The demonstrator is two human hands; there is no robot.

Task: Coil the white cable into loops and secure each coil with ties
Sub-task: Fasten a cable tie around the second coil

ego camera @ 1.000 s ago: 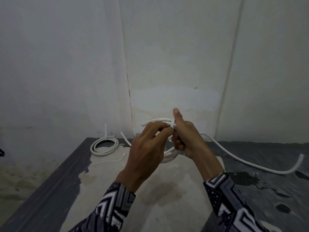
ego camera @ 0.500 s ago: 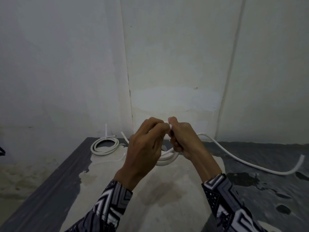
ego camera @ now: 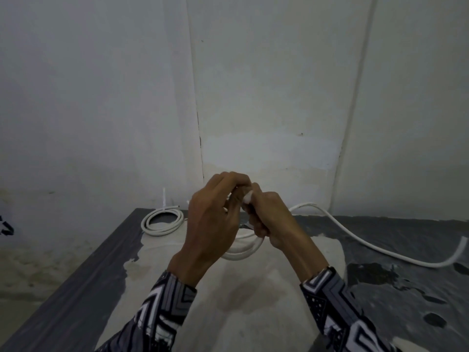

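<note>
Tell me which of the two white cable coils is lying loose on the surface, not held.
The far-left coil, lying flat near the wall. The other coil hangs between the left hand and right hand.

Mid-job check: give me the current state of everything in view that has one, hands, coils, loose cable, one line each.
left hand: closed, fingers curled at the top of the held coil.
right hand: closed, pinching a small white piece, apparently a tie.
held coil: looped, lifted between both hands; tie status hidden.
finished coil: coiled, lying flat at the back left, a tie end sticking up.
loose cable: uncoiled, trailing right across the dark surface.
</note>
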